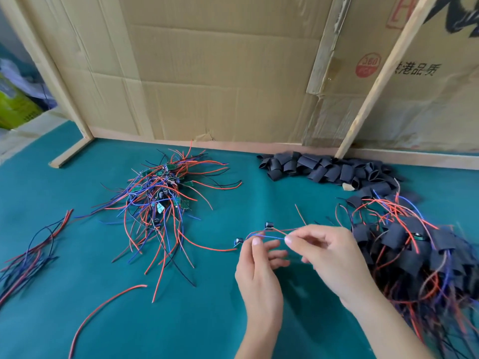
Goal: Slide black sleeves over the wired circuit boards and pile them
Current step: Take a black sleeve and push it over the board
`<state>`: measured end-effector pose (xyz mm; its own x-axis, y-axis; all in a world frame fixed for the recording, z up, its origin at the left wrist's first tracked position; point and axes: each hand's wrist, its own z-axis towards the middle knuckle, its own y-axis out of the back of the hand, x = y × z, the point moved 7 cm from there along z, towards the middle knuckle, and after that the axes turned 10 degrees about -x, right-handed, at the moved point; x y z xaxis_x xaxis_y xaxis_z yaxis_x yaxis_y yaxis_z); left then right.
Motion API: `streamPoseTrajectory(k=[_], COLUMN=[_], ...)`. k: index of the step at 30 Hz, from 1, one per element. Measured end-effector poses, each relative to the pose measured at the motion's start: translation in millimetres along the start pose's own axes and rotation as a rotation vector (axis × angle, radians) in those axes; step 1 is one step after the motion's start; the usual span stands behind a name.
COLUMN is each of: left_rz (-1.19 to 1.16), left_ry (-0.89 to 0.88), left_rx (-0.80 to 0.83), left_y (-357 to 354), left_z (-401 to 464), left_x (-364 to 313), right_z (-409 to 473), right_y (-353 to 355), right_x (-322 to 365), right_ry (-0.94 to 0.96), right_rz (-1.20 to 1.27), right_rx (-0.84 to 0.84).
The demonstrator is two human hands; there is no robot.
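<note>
My left hand [259, 275] and my right hand [329, 257] meet over the green table, both pinching the red and blue wires [269, 235] of two small wired boards. One board [269, 225] hangs just above my fingers, the other [238, 241] to their left. A tangled heap of bare wired boards [160, 193] lies at centre left. Loose black sleeves [324, 169] are strewn along the back edge. A pile of sleeved boards [414, 250] fills the right side.
A bundle of loose wires [33, 252] lies at the far left, and a single red wire [103, 307] curves across the front. A cardboard wall [220, 73] with wooden battens [383, 76] closes off the back of the green table [77, 255].
</note>
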<state>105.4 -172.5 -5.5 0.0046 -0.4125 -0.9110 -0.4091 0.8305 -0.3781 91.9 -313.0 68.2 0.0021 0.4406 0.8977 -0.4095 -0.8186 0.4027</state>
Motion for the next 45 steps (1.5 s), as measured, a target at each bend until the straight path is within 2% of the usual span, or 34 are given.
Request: streamPoseTrajectory(k=[3,7,10,12,14,20,22,24,26,27,29,31,33,39,45], left_rz=[0.038,0.107,0.076,-0.004,-0.038,0.131,0.172,0.220,0.285,0.315,0.340,0.344,0.346,0.338,0.335], left_ry=[0.017,-0.005,0.020,0.048,0.059,-0.073,-0.085,-0.099,-0.131,-0.149,-0.172,-0.176,-0.166,-0.156,-0.201], left_rx=[0.011,0.026,0.064,0.103,0.122,0.146,0.160,0.173,0.191,0.198,0.203,0.209,0.217,0.245,0.235], left_y=[-1,-1,-4,-7,-8,-8,-9,-10,-13,-15,-17,-17,-18,-20,-20], left_z=[1,-2,-5,-6,-7,-7,-8,-8,-11,-12,-14,-14,-14,-15,-16], left_x=[0,2,3,1,-1,5,4,4,3,3,1,-1,0,1,-3], right_z=[-15,-12,-9,-15,-28,-30,-4,41,89,109,142,162,174,185,176], right_y=[12,36,46,40,21,-5,0,9,6,-4,-38,-67,-84,-89,-42], right_x=[-7,-10,1,8,10,-3,5,16,22,23,13,-5,-21,-42,-14], right_ry=[0.069,0.058,0.103,0.164,0.204,0.151,0.123,0.146,0.209,0.234,0.225,0.140,0.065,0.089,0.177], right_rz=[-0.060,0.114,0.167,0.120,0.025,-0.315,-0.317,-0.263,-0.352,-0.453,-0.666,-0.772,-0.822,-0.869,-0.621], right_rx=[-0.114,-0.341,-0.390,-0.310,-0.126,0.458,0.518,0.318,0.102,0.077,0.173,0.272,0.268,0.085,-0.233])
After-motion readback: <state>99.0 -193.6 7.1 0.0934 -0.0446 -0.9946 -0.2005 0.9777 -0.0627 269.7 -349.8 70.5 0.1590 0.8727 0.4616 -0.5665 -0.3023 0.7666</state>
